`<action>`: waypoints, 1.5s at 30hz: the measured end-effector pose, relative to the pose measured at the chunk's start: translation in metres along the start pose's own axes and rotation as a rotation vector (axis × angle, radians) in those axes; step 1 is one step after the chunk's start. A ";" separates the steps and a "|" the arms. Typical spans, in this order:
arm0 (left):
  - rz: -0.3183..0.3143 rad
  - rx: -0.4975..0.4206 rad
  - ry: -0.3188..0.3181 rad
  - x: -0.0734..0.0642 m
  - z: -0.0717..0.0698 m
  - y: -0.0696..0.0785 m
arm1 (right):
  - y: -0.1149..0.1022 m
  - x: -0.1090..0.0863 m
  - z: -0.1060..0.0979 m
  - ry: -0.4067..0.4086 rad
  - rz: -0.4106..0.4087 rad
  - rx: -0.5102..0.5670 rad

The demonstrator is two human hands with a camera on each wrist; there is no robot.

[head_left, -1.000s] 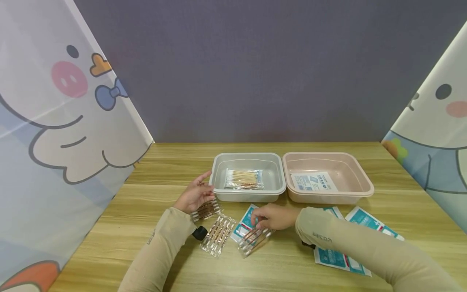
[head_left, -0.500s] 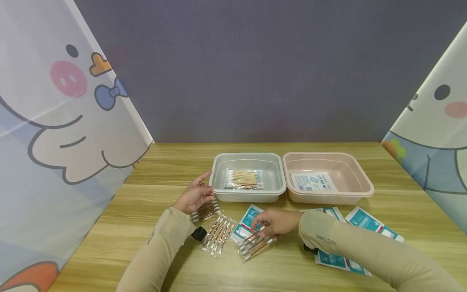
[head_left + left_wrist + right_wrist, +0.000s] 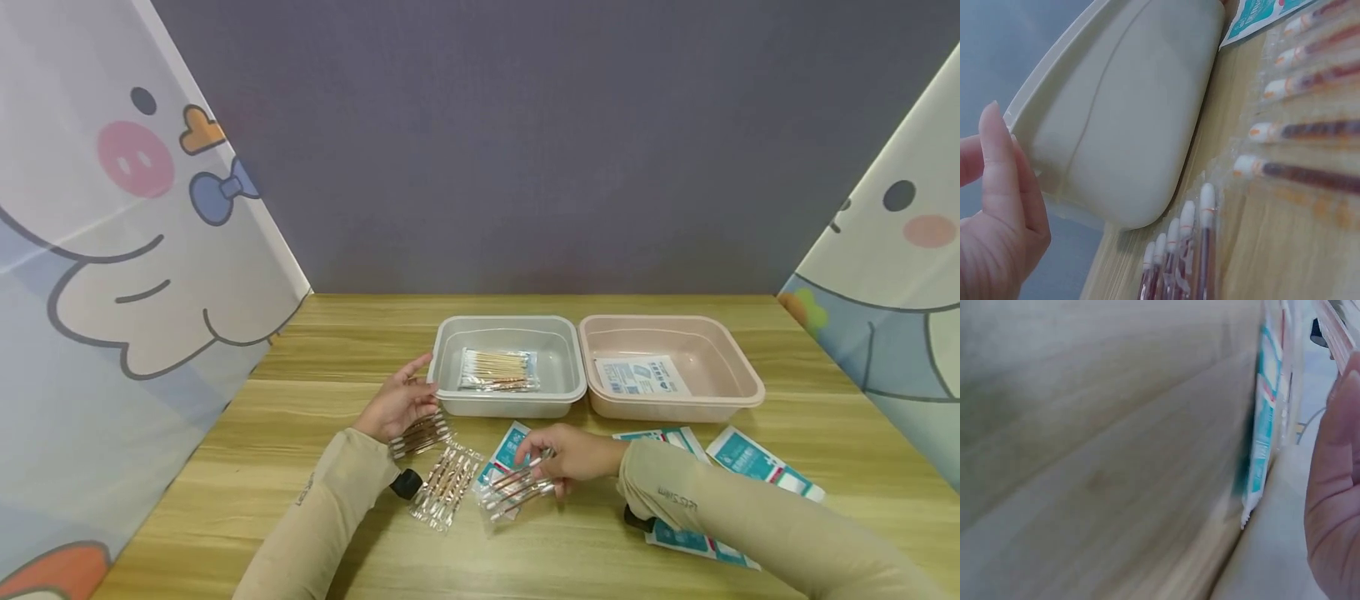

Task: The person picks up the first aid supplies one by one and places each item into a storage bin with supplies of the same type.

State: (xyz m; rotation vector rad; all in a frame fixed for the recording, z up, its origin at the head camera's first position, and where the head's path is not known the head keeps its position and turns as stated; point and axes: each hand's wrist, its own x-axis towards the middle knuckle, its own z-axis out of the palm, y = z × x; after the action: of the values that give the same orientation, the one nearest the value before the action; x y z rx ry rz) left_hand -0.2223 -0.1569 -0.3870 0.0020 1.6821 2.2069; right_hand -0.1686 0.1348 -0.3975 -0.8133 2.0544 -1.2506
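My right hand [image 3: 573,454] pinches a clear packet of cotton swabs with brown sticks [image 3: 517,490], which overlaps a teal-and-white packet [image 3: 510,442] in the head view. In the right wrist view, its fingertips are at the packet's edge, mostly cut off by the frame. My left hand [image 3: 397,406] is at the front left corner of the white plastic basin [image 3: 512,406], its fingertips right at the rim. Two more swab packets lie near it: one [image 3: 422,435] partly behind the hand, the other [image 3: 447,485] in front. Inside the basin are packs of swabs [image 3: 498,367], one with pale wooden sticks.
Right beside the white basin stands a pink basin [image 3: 720,367] with a white printed packet [image 3: 641,375] in it. More teal-and-white packets [image 3: 761,460] lie on the wooden table [image 3: 345,333] around the right forearm. A grey panel [image 3: 540,167] rises behind the table.
My right hand has drawn the swab packet slightly up off its earlier spot and shifted it left over the teal packet. The left hand stays at the basin's corner.
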 end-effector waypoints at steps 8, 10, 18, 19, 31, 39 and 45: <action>0.002 0.007 -0.003 -0.001 0.001 0.001 | -0.013 -0.004 -0.012 0.065 -0.040 -0.017; 0.002 0.007 -0.001 -0.001 0.001 0.001 | -0.017 -0.004 -0.015 0.073 -0.042 -0.023; 0.003 0.024 0.001 0.000 0.000 0.002 | -0.031 -0.001 -0.029 0.151 -0.062 -0.007; 0.005 0.026 -0.001 0.001 0.000 0.002 | -0.033 0.000 -0.032 0.165 -0.076 -0.005; -0.010 0.031 0.026 -0.001 0.003 0.002 | -0.046 0.006 -0.050 0.294 -0.076 0.009; -0.003 0.022 0.022 -0.001 0.003 0.001 | -0.046 0.010 -0.056 0.375 -0.026 0.058; 0.011 0.024 0.026 -0.001 0.003 -0.001 | -0.048 0.014 -0.064 0.383 -0.050 -0.042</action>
State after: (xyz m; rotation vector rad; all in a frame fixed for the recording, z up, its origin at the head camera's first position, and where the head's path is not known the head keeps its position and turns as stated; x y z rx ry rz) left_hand -0.2208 -0.1545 -0.3868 -0.0110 1.7268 2.2033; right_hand -0.2157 0.1412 -0.3320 -0.6875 2.3792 -1.4880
